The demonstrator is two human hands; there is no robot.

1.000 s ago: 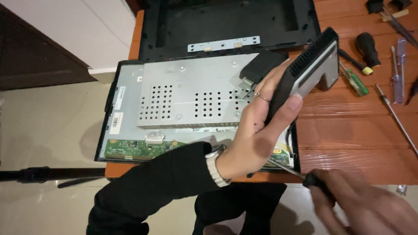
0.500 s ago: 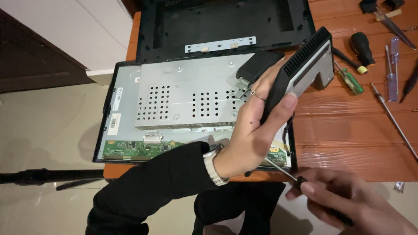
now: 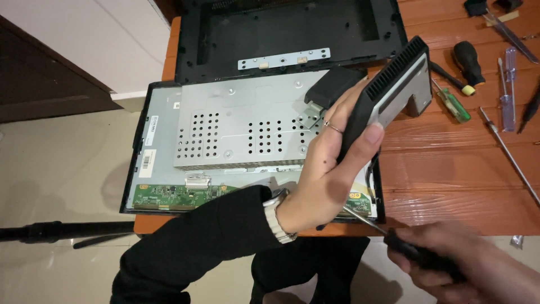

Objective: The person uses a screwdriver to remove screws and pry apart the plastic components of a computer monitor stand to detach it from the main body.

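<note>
Left hand (image 3: 326, 169) raised, fingers curled in a closed grip, black sleeve, right hand (image 3: 450, 264) low, fisted

Setting: improvised electronics repair bench in a home-like room. Evidence: reddish-brown wooden plank table (image 3: 450, 169) carries an opened flat monitor with perforated grey metal shield (image 3: 247, 129), its bare green circuit board strip (image 3: 174, 194) exposed along the near edge. Detached black plastic back cover (image 3: 292, 28) lies behind. Loose hand tools at the right: black-handled stubby screwdriver (image 3: 468, 61), green-handled screwdriver (image 3: 453, 101), clear-handled screwdriver (image 3: 508, 90). Beige tiled floor (image 3: 62, 169), white wall (image 3: 101, 39).
</note>
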